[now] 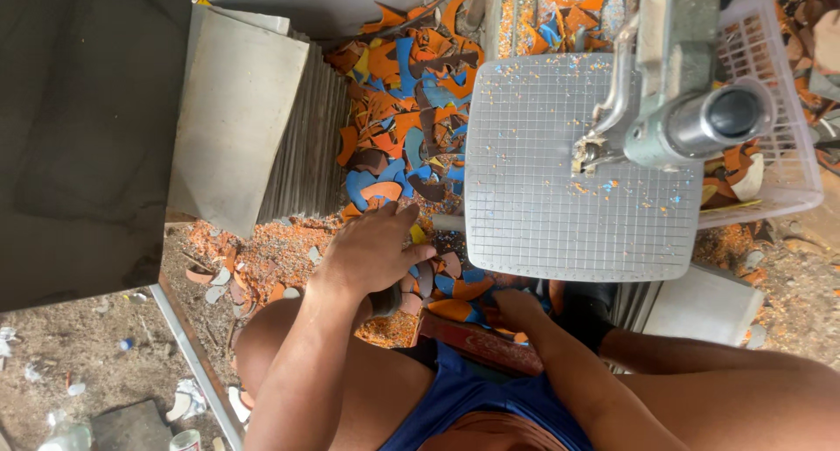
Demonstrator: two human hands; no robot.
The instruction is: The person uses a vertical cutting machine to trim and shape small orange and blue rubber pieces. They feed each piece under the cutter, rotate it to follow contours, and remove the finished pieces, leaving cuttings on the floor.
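My left hand [372, 251] lies palm down with its fingers spread on a heap of orange, blue and brown curved scrap pieces [407, 110]. It touches the scraps at the heap's near edge and grips nothing that I can see. My right hand [516, 311] sits lower, just under the near edge of a clear gridded plate [542, 180]. Its fingers curl among orange and blue scraps [459, 298]. Whether they hold a piece is hidden.
A grey metal machine head with a cylinder [700, 118] hangs over the plate. A white plastic basket [792, 167] stands at the right. A stack of grey sheets [249, 123] and a dark panel [87, 136] stand at the left. A red edge [472, 342] lies by my knees. The floor is littered.
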